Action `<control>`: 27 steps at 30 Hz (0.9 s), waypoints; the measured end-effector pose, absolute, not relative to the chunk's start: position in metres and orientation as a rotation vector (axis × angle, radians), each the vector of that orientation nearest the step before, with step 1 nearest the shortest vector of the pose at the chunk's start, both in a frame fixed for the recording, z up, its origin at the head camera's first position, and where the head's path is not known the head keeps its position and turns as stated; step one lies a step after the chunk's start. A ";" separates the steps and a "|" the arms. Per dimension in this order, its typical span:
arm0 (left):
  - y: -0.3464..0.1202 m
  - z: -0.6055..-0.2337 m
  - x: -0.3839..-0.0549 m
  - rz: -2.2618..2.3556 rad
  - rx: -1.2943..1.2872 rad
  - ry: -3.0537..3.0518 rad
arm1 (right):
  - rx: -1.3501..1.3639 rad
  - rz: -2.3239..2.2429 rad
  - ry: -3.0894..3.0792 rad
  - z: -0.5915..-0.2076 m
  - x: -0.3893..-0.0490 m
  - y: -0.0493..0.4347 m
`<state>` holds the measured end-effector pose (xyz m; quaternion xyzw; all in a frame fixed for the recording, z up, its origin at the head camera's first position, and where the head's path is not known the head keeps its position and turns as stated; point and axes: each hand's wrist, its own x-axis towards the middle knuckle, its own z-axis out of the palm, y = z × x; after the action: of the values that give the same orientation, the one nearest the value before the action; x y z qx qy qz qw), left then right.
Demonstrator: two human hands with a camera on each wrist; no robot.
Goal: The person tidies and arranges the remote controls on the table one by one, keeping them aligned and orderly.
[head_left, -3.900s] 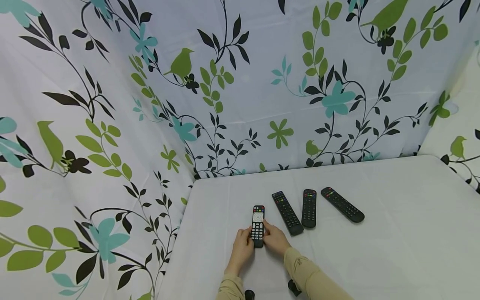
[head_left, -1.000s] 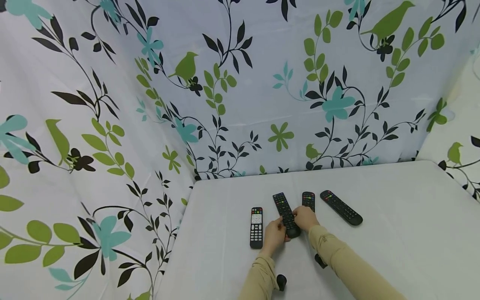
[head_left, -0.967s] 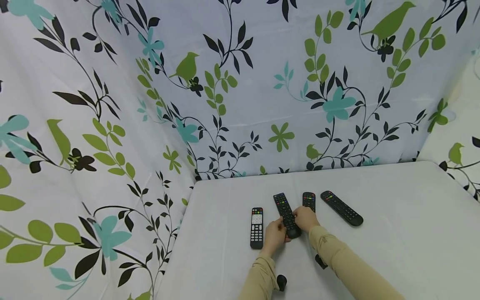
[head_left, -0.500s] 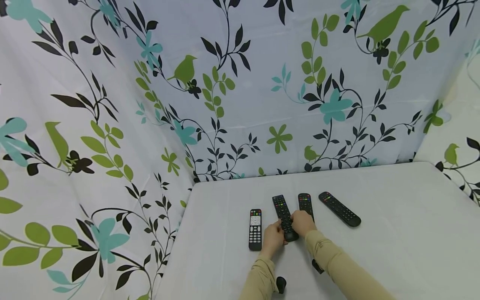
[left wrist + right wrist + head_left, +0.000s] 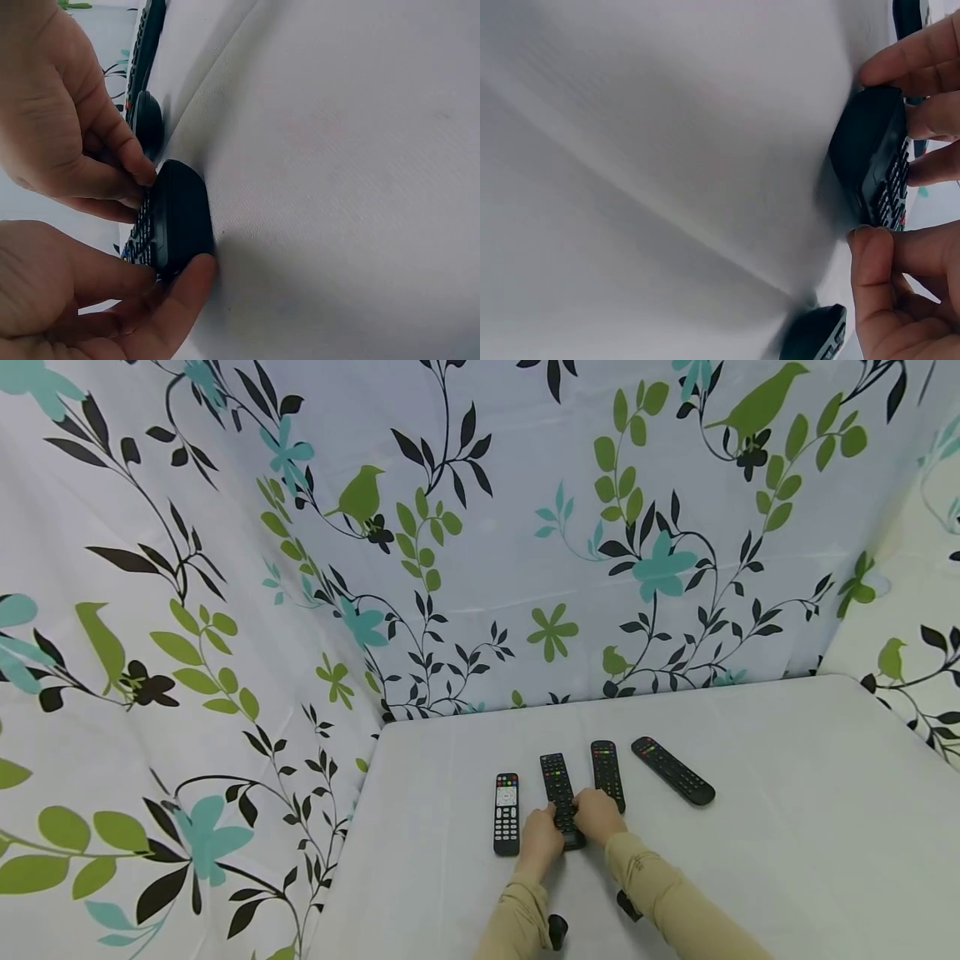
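Both hands hold a long black remote control (image 5: 556,774) near its lower end, on the white-covered table. My left hand (image 5: 542,842) pinches its left edge, thumb on top and a fingertip at the end face, as the left wrist view shows. On the opposite edge, my right hand (image 5: 600,816) grips with thumb and fingers, covering part of the buttons. In the right wrist view the remote's rounded end (image 5: 866,139) sits between the two hands. Just left lies a smaller remote with white buttons (image 5: 506,814). Close to the right hand's knuckles is another black remote (image 5: 607,768).
A fourth black remote (image 5: 672,771) lies slanted farther right. The white tablecloth (image 5: 780,860) has soft creases. Behind and to the left hangs a patterned curtain (image 5: 480,568) with birds and leaves. Dark wrist devices (image 5: 557,932) sit under the sleeves.
Both hands have left the white-buttoned remote and moved right to the long black one. That remote has turned straighter and slid slightly nearer; the one beside it now tilts a little.
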<state>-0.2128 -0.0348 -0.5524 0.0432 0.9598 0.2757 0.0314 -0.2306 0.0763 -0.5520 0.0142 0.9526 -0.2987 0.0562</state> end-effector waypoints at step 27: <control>-0.040 -0.542 -0.189 0.434 0.194 3.141 | -0.001 -1.005 2.927 -0.560 -0.202 0.060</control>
<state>-0.1892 -0.0404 -0.5423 0.0610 0.9886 0.1366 -0.0178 -0.2016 0.0596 -0.5597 -0.0003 0.9455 -0.3247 0.0235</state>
